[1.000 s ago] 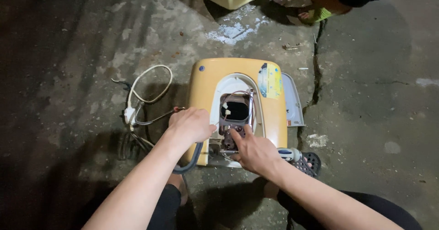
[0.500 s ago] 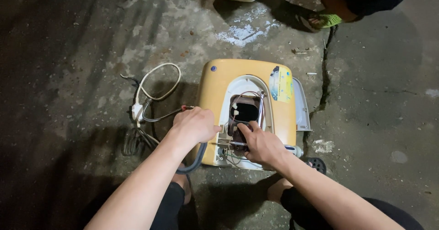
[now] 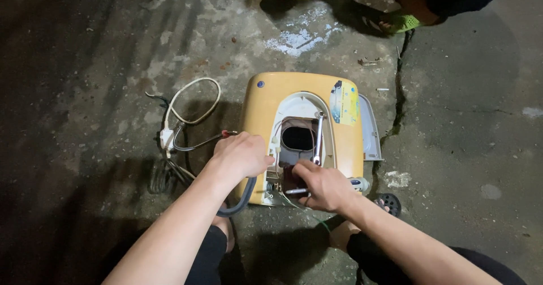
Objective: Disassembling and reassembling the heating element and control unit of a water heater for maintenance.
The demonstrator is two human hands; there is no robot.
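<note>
A yellow appliance casing (image 3: 266, 106) lies flat on the concrete floor, with a white-rimmed opening (image 3: 298, 138) showing its inner parts and wires. My left hand (image 3: 242, 155) rests closed on the casing's left edge, beside the opening. My right hand (image 3: 319, 186) grips a slim tool with a metal shaft (image 3: 295, 191) that points into the lower part of the opening. A chrome wrench (image 3: 319, 138) lies along the opening's right side. A grey hose (image 3: 242, 197) curves under my left wrist.
A coil of white and grey cable (image 3: 189, 112) with a small white connector lies left of the casing. A grey cover (image 3: 370, 129) leans at its right side. Another person's foot in a green sandal (image 3: 403, 22) stands at the top. A floor crack (image 3: 399, 101) runs down the right.
The view has shifted, so the casing sits a little lower and more to the right. My right hand has moved down to the opening's lower edge with the tool. My left hand stays put.
</note>
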